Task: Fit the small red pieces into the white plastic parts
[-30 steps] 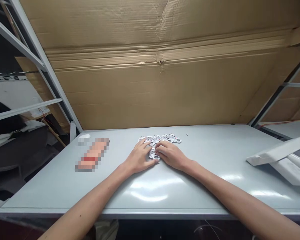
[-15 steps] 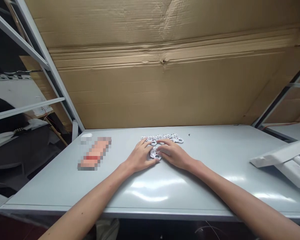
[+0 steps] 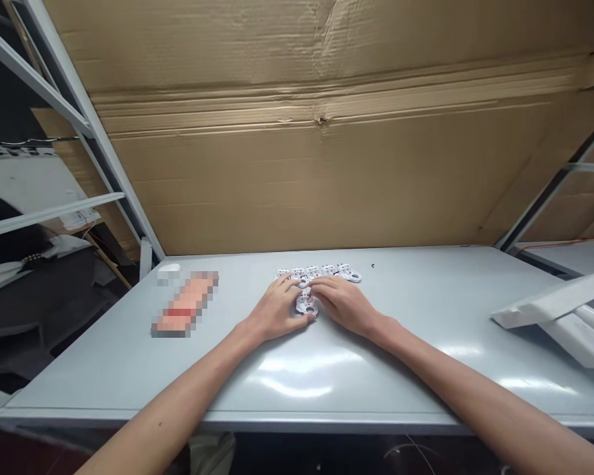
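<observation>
A small white plastic part with a round hole [image 3: 305, 305] lies on the grey table between my hands. My left hand [image 3: 277, 307] comes from its left side, thumb at the near edge and fingers around the far side, steadying it. On the right, my right hand [image 3: 344, 300] has its fingers bent together at the part's upper right. Its fingertips are partly hidden, and anything pinched there is too small to make out. Just beyond my fingers stands a row of several similar white plastic parts [image 3: 345, 272], some partly covered by the hands.
White foam pieces [image 3: 564, 307] lie at the right of the table [image 3: 400, 389]. To the left are a blurred orange-red item [image 3: 185, 307] and a small white object [image 3: 169, 272]. A tiny dark bit [image 3: 373, 266] sits behind the row. Cardboard [image 3: 301, 185] walls the back.
My right fingers have drawn back slightly from over the near part and bent closer together, leaving more of it in sight. My left hand stays around it. The view has shifted slightly.
</observation>
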Tool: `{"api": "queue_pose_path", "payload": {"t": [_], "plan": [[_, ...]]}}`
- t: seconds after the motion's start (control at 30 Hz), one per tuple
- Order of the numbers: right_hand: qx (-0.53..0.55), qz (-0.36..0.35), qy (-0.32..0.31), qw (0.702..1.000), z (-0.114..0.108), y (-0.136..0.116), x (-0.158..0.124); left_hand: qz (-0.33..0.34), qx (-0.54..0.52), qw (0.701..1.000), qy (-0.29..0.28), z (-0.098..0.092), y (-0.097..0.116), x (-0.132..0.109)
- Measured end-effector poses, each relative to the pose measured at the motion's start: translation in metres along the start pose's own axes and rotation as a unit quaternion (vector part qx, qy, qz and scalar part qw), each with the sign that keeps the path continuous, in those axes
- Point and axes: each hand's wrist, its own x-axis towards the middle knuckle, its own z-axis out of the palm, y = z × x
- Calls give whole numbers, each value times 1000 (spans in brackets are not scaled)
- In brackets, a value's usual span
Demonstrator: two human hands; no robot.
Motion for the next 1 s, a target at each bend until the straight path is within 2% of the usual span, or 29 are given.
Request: {"api": "queue_pose_path", "payload": {"t": [0.07, 0.1, 0.17, 0.27, 0.33, 0.4, 0.73, 0.9, 1.0], "plan": [[99, 83, 44, 991, -6, 0, 1, 5, 1, 1000, 1, -2, 1, 0], [157, 129, 68, 977, -9, 0, 2, 6, 0, 1000, 1, -3, 2, 0], [272, 211, 111, 932, -15, 1, 5, 12, 2, 1000, -2, -5, 3, 0], [406, 292, 157, 852, -21, 4, 9, 15, 4, 1000, -3, -6, 3, 0], [466, 326, 164, 806, -23, 7, 10, 12, 3, 1000, -2, -6, 2, 0], [503, 346, 151, 778, -25, 12, 8, 8, 2, 1000, -2, -6, 2, 0], [569, 405, 105, 708, -28, 26, 3, 24, 12, 999, -18, -9, 2, -2], [570, 422, 79, 701, -26, 28, 5, 37, 13, 998, -41, -7, 3, -5], [582, 432, 93, 683, -26, 28, 5, 47, 1, 997, -58, -5, 3, -4]]}}
